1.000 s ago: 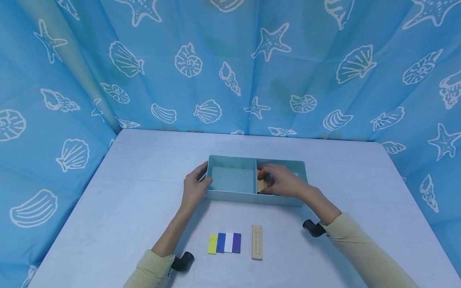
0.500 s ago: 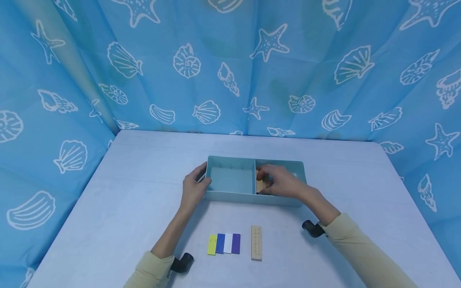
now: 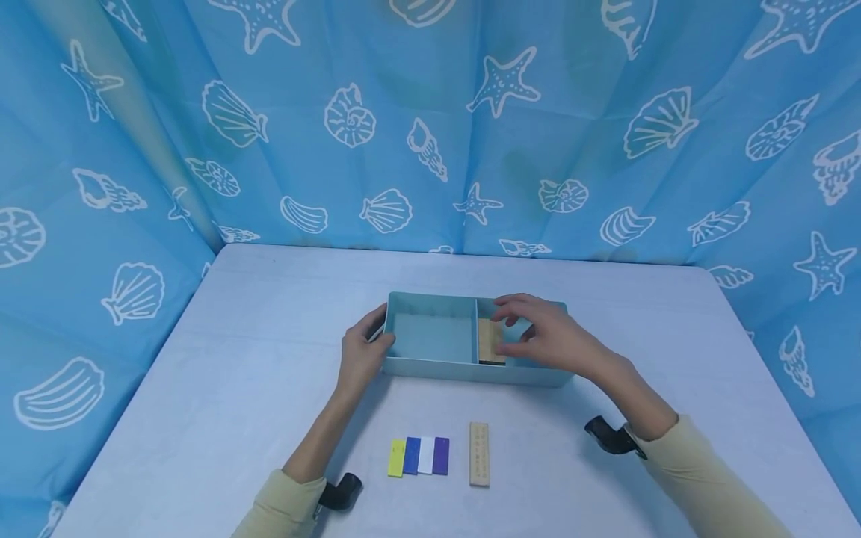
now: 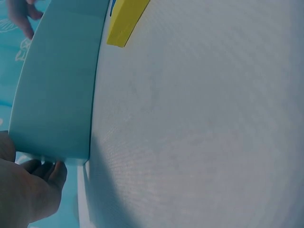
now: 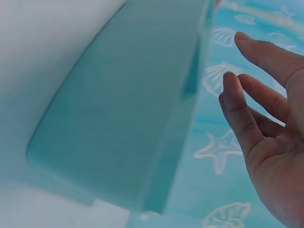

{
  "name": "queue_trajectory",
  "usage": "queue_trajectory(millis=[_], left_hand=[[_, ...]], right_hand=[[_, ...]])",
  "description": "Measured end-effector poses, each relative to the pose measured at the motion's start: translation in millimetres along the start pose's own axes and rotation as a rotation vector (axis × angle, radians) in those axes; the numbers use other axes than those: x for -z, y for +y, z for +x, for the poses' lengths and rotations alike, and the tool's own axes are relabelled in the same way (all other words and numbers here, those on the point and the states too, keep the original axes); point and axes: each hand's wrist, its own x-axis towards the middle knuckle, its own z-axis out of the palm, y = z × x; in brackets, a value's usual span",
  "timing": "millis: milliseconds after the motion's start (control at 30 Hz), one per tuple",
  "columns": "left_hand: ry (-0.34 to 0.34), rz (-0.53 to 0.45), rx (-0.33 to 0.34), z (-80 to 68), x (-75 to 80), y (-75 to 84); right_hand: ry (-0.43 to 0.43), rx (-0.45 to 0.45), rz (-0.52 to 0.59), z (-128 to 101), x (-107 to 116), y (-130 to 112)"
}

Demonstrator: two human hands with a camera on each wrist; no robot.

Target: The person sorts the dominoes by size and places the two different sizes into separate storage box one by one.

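I see a wooden block (image 3: pixel 492 341) lying in the right compartment of the teal tray (image 3: pixel 430 366), against the divider. My right hand (image 3: pixel 548 340) hovers just above it, fingers (image 5: pixel 240 111) loosely spread and holding nothing. My left hand (image 3: pixel 363 350) grips the tray's left end, thumb over the rim and fingers (image 4: pixel 47 171) curled against the wall. The tray sits mid-table (image 3: pixel 202 388). Nearer me lie a row of coloured tiles (image 3: pixel 419 456), yellow at the left, and a wooden strip (image 3: pixel 479 463) just beside them.
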Motion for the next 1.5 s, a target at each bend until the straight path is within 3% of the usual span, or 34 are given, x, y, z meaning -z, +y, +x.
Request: queue_trajectory(millis=[167, 367, 733, 1000, 1233, 1500], left_hand=[[-0.003, 0.002, -0.004, 0.2, 0.5, 0.7], [-0.01, -0.017, -0.011, 0.8, 1.0, -0.1], [-0.013, -0.013, -0.017, 0.9, 0.7, -1.1], [-0.011, -0.005, -0.009, 1.0, 0.6, -1.1], [-0.008, -0.018, -0.01, 0.1, 0.7, -2.5], [-0.016, -0.026, -0.006, 0.9, 1.0, -1.9]], right_hand=[[0.031, 0.02, -0.013, -24.8, 6.2, -17.6], [0.041, 0.09, 0.021, -53.8, -5.7, -31.9], [-0.084, 0.112, -0.022, -82.9, -49.4, -37.5], [-0.047, 0.171, -0.087, -93.2, -86.9, -31.3], [-0.067, 0.085, -0.068, -99.4, -101.8, -34.0], [-0.067, 0.053, -0.033, -103.6, -108.4, -32.3]])
